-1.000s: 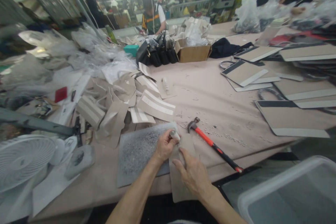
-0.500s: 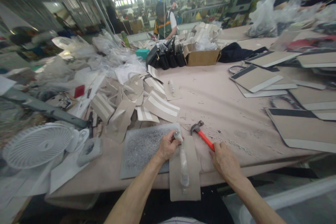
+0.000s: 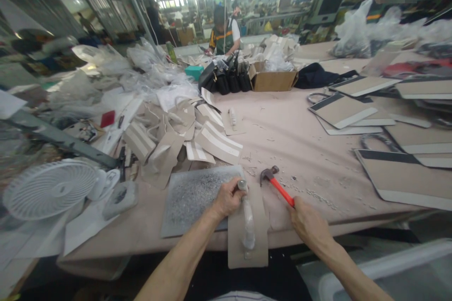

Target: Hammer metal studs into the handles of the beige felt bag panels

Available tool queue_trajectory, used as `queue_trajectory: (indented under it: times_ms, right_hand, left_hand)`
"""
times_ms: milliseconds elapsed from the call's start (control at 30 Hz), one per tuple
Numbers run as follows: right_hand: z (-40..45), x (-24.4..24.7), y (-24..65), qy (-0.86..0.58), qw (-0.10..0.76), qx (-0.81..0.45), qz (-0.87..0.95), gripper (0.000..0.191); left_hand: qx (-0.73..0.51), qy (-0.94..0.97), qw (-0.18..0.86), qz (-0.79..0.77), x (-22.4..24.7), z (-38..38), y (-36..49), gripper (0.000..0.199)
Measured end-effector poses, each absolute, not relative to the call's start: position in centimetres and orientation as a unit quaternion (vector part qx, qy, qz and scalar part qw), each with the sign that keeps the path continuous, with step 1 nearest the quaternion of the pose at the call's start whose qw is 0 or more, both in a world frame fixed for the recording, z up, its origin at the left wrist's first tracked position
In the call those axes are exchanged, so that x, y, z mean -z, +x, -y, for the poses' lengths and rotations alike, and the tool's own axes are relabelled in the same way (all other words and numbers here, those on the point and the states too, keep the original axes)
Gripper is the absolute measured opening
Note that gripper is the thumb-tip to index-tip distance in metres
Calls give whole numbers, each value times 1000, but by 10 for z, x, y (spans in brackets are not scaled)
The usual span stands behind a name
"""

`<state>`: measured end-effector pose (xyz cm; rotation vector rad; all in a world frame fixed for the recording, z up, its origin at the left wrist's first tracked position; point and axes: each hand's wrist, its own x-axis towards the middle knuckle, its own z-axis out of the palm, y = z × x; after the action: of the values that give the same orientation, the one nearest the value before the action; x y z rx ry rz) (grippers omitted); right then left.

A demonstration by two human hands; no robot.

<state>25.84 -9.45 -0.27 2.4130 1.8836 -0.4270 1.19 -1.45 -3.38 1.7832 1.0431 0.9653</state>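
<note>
My left hand (image 3: 229, 198) pinches a short metal punch (image 3: 242, 183) by its shaft, with its round top facing up. The punch stands over the upper end of a beige panel (image 3: 257, 235); its lower tip is hidden by my fingers. Along the panel runs a handle wrapped in clear plastic (image 3: 249, 225). The panel lies partly on a grey speckled slab (image 3: 194, 202) and hangs past the table's front edge. Right of the panel, my right hand (image 3: 310, 221) is closed round the red grip of a claw hammer (image 3: 280, 190), its head apart from the punch.
Loose beige pieces with white strips (image 3: 221, 143) are heaped behind the slab. A white fan (image 3: 52, 190) stands at left. Flat beige bag panels (image 3: 399, 174) overlap at right. Small metal bits (image 3: 321, 197) lie scattered nearby. Across the table a person (image 3: 224, 33) works behind black bags (image 3: 229, 77).
The hammer and my right hand have shifted slightly to the right. The top of the punch has moved a little right in my left hand. The panel stays about where it was.
</note>
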Motion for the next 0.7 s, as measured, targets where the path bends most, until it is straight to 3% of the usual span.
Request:
queue_trajectory:
  times_ms: [267, 400, 533, 700]
  right_hand:
    - [108, -69, 243, 653, -262, 125, -700, 31]
    - [120, -72, 227, 593, -244, 49, -765, 36]
    - [113, -98, 231, 590, -208, 68, -777, 40]
    - [114, -144, 222, 608, -423, 7, -672, 24]
  left_hand:
    - [-370, 731, 401, -409, 32, 18, 14, 11]
    - [-364, 732, 396, -417, 36, 19, 14, 11]
    - [-358, 737, 394, -417, 36, 19, 14, 9]
    - [-357, 739, 394, -413, 33, 20, 15, 12]
